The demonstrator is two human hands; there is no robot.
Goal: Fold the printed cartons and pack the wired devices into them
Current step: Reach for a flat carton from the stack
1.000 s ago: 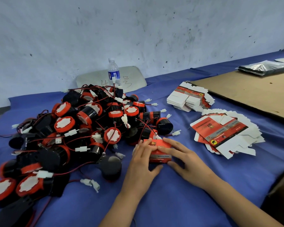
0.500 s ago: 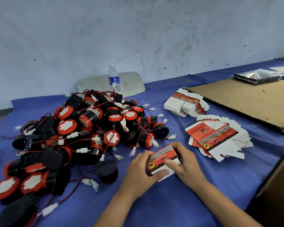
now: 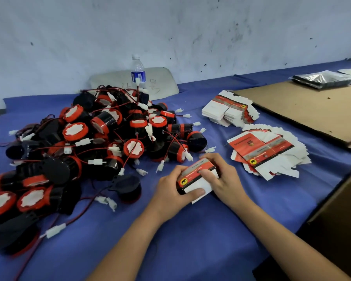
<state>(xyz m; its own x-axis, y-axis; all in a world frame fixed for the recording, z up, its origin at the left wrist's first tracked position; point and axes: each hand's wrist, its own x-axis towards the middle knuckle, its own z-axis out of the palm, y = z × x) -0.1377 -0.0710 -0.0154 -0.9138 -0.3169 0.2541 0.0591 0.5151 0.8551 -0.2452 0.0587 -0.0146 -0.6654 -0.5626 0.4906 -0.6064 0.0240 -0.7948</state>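
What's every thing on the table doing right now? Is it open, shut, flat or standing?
carton, folded into a box, white end flap showing.
left hand, grips the carton, thumb on the white flap.
right hand, grips the carton from above.
wired devices, piled loose, unpacked.
flat cartons, unfolded, fanned stack.
water bottle, upright, capped.

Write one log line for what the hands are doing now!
step: folding box | left hand: grips box | right hand: grips box | devices: piled, unpacked
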